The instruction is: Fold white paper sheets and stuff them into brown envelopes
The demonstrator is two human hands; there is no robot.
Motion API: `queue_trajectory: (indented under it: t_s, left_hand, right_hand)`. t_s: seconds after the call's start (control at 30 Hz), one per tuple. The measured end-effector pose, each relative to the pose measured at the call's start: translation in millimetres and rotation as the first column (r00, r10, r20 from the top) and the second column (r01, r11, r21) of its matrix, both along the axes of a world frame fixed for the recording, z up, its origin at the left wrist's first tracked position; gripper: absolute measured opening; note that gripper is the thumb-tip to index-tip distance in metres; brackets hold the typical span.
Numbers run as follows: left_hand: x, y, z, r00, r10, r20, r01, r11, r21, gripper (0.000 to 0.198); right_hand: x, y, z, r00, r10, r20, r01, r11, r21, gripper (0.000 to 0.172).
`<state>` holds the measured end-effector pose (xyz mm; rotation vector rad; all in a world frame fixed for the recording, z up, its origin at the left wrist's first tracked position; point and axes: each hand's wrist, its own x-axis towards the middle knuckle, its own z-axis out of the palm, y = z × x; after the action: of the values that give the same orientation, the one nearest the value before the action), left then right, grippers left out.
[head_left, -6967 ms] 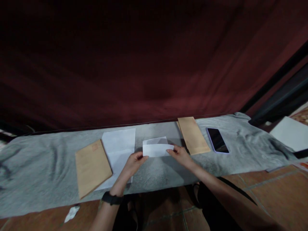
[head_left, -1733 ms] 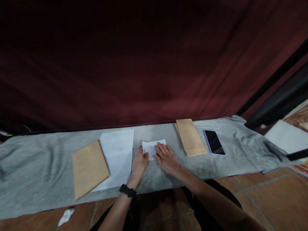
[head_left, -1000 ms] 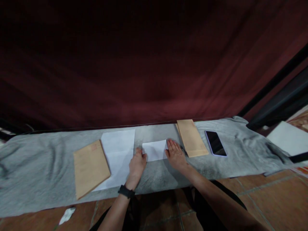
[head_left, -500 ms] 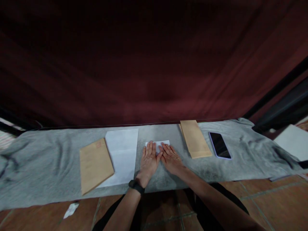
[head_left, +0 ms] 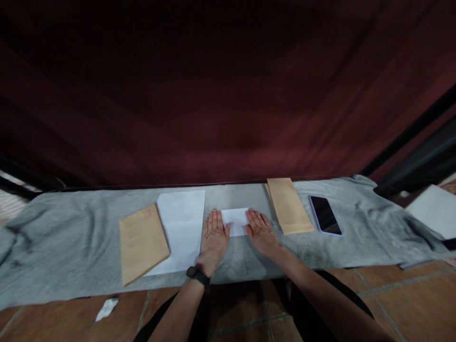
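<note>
A small white folded paper (head_left: 235,222) lies flat on the grey cloth, between my two hands. My left hand (head_left: 215,237) rests palm down on its left end, fingers stretched forward and thumb pointing inward. On the right end lies my right hand (head_left: 261,232), also flat with its fingers spread a little. Both hands cover the paper's ends, while its middle shows. Left of my left hand are larger white sheets (head_left: 183,228), partly under a brown envelope (head_left: 142,242).
Brown envelopes (head_left: 290,206) lie right of my right hand, with a phone (head_left: 325,215) beyond them. The grey cloth (head_left: 71,242) covers a long, narrow surface before a dark red curtain (head_left: 228,118). A white scrap (head_left: 107,308) is on the tiled floor.
My hands have moved apart, the left one leftward and the right one rightward, from near the paper's middle to its ends. More of the white paper shows between them.
</note>
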<state>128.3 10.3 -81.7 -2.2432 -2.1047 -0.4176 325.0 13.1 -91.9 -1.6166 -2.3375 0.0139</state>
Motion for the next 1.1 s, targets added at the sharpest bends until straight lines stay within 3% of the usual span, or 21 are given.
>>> queue_trajectory:
  t_s: [0.27,0.4,0.57,0.7,1.1]
  left_hand:
    - [-2.0,-0.7,-4.5,0.999,0.036,-0.009,-0.036,0.999,0.019,0.065]
    - [-1.7,-0.6,-5.1,1.0,0.031,0.004,-0.031,0.999,0.026,0.064]
    - [-1.8,-0.2,-6.1,0.999,0.039,0.032,-0.04,0.999,0.024,0.063]
    - [-3.5,0.7,-8.0,0.998,0.023,0.065,-0.025,0.999,0.036,0.062]
    - [-4.3,-8.6,0.8,0.996,0.086,-0.005,-0.086,0.995,-0.047,0.059]
  right_hand:
    - [8.8,-1.0,-5.8,1.0,-0.029,-0.01,0.029,0.999,0.022,0.056]
    - [9.3,1.6,0.0,0.997,-0.035,-0.071,0.037,0.999,0.036,0.057]
    - [-9.0,2.4,14.9,0.986,0.123,-0.115,-0.12,0.992,0.026,0.055]
    - [-26.9,-1.3,11.7,0.973,0.207,-0.106,-0.208,0.978,0.001,0.051]
    - [-6.7,8.2,-3.6,0.999,0.038,-0.02,-0.038,0.999,-0.017,0.056]
